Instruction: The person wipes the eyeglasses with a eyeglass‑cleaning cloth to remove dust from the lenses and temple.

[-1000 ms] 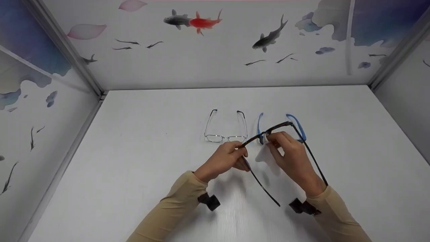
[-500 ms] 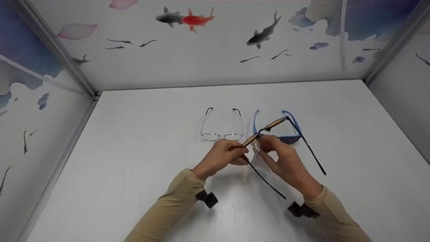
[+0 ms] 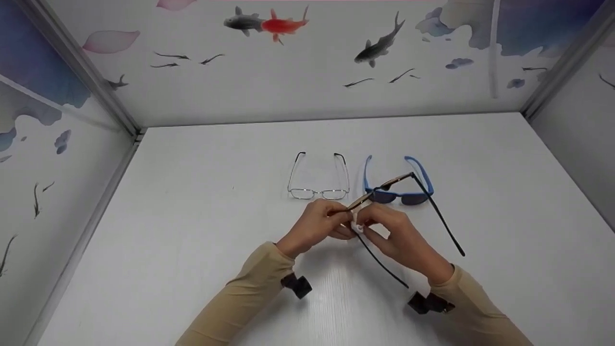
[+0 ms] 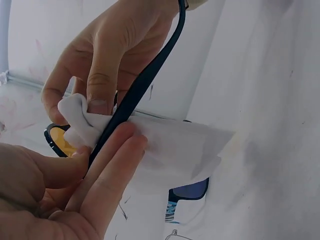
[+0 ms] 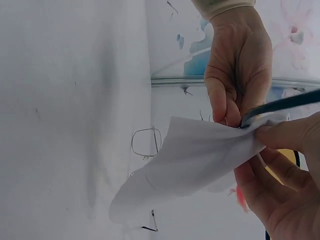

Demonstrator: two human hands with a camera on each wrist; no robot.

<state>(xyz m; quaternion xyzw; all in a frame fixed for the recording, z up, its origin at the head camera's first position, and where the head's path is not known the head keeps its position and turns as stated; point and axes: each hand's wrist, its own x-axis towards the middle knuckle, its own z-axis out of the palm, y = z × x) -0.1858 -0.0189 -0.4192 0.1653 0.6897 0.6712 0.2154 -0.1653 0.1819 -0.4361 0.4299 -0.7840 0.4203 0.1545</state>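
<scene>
My left hand [image 3: 314,223] pinches the left end of dark-framed glasses [image 3: 398,179], near the hinge. They are tilted above the table, both temples unfolded and pointing toward me. A yellow lens [image 4: 60,141] shows in the left wrist view. Close against the left hand, my right hand [image 3: 399,235] pinches a white cloth [image 5: 185,155], bunched around the dark temple [image 4: 137,90] near the hinge. The cloth's loose part hangs below the fingers in the right wrist view. Fingers and cloth hide the hinge itself.
Thin silver-rimmed glasses [image 3: 302,194] rest on the white table [image 3: 202,216] beyond my left hand. Blue sunglasses [image 3: 414,199] with dark lenses lie right of them, partly behind the held frame. Printed panels [image 3: 307,91] wall the table at the back and sides.
My right hand has moved left and toward me with the cloth, from the middle of the frame to its left hinge end. The frame has tilted; my left hand keeps its grip.
</scene>
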